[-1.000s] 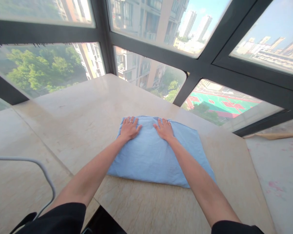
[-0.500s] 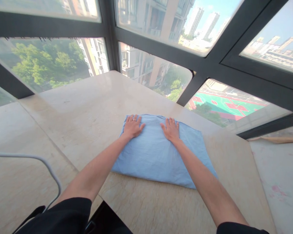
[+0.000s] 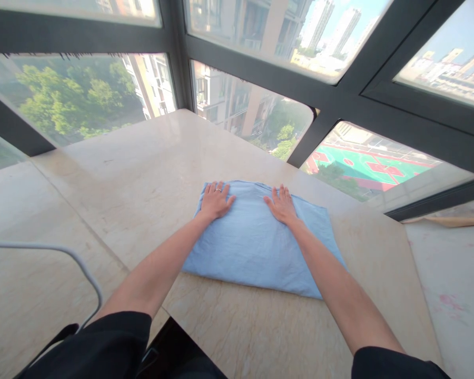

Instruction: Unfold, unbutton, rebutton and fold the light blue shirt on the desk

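Note:
A folded light-blue cloth lies flat on the stone window sill, its long near edge facing me. My left hand rests palm down on the cloth's far left part, fingers stretched out, a ring on one finger. On the far right part lies my right hand, also flat with its fingers spread. Both hands press on top of the fabric, and neither grips it. The far edge of the cloth shows slight wrinkles between the hands.
A grey-white cable curves over the sill at left. Dark window frames rise behind and to the right. A floral-patterned surface borders the sill at right. A black object sits at the bottom, near my left sleeve.
My right hand has slid slightly to the right across the cloth. My left hand stays in nearly the same place. The whole view has shifted a little.

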### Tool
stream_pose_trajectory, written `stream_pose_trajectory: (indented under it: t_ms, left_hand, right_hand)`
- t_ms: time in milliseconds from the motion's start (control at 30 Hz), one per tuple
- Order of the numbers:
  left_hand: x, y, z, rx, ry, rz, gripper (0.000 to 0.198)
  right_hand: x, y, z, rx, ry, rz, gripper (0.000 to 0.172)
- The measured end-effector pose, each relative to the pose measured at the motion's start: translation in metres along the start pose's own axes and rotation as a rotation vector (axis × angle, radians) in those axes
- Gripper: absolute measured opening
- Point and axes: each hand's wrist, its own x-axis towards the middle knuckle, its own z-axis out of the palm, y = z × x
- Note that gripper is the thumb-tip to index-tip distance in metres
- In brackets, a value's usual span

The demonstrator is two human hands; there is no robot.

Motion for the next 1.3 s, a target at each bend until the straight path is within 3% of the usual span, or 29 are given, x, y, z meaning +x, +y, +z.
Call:
stream_pose_trajectory:
  t_ms: [433,567,700,1100,1300]
  left_hand:
    - [0.003,-0.007,-0.006,-0.118,-0.122,0.015,0.078]
    - [-0.004,-0.013,-0.008,-0.134,-0.132,0.062,0.073]
    - [-0.021,-0.009,-0.007,-0.109,-0.08,0.117,0.069]
    - [-0.077,0.017,-0.006,-0.074,-0.127,0.224,0.072]
    - [-0.093,0.021,-0.009,-0.072,-0.141,0.218,0.07]
  right_hand:
    - [0.007,0.002,-0.001,-0.027,-0.066,0.023,0.087]
    - [0.0,0.0,-0.001,-0.025,-0.062,0.053,0.085]
    - [-0.021,0.002,0.001,-0.04,-0.039,0.081,0.083]
    - [-0.119,0.014,0.015,-0.074,0.078,0.146,0.077]
    - [-0.14,0.015,0.021,-0.053,0.137,0.136,0.071]
